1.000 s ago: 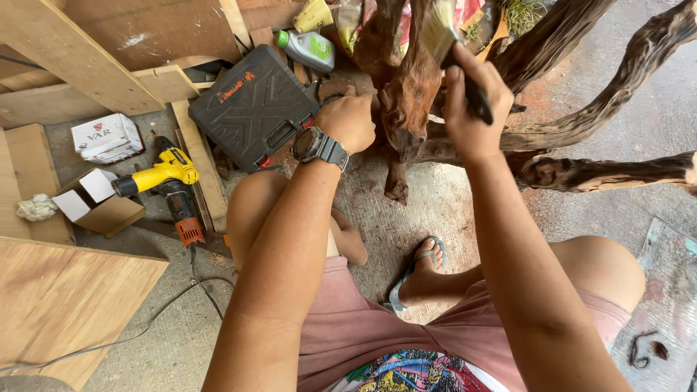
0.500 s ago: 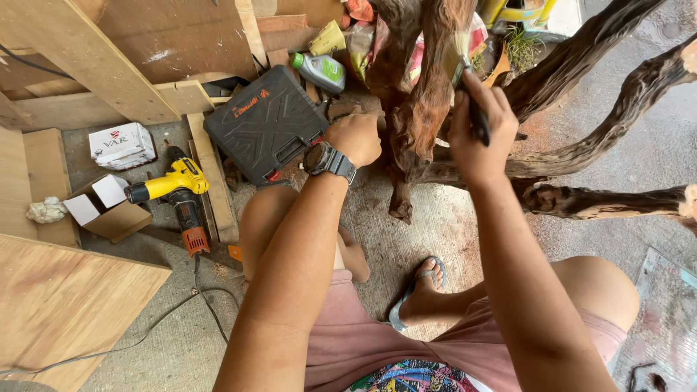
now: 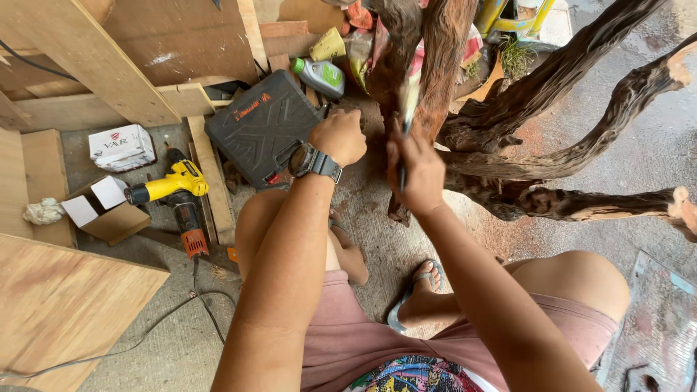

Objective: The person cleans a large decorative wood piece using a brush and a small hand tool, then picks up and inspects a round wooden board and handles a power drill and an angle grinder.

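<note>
Brushing looks to be the step in hand: the right hand (image 3: 420, 174) is clamped round the dark handle of a slim paintbrush (image 3: 406, 120), its pale bristles pointing up against the gnarled, dark reddish-brown driftwood root (image 3: 443, 65) that stands on the concrete floor (image 3: 392, 239) just ahead of the person's knees. The left hand (image 3: 338, 136), closed in a loose fist with a dark wristwatch (image 3: 314, 161) behind it, rests beside the trunk's left face; whether it grips the wood or only steadies against it I cannot tell. The hands sit near each other but apart, one on either side of the trunk. I judge the next move would need a steady wrist to follow the deep furrows of the wood.

That root looks glossy and wet-dark on the upright stem, while the twisted branches running off to the right are greyer and rougher, with pale cut ends.

Left of the trunk lies a black ribbed plastic tool case (image 3: 265, 127), with a grey bottle with a green cap (image 3: 319, 75) beyond it. Farther left are a yellow-and-black power drill (image 3: 165, 185), an orange-and-black corded tool (image 3: 189, 221), an open cardboard box (image 3: 105, 207) and plywood boards (image 3: 58, 305).
</note>
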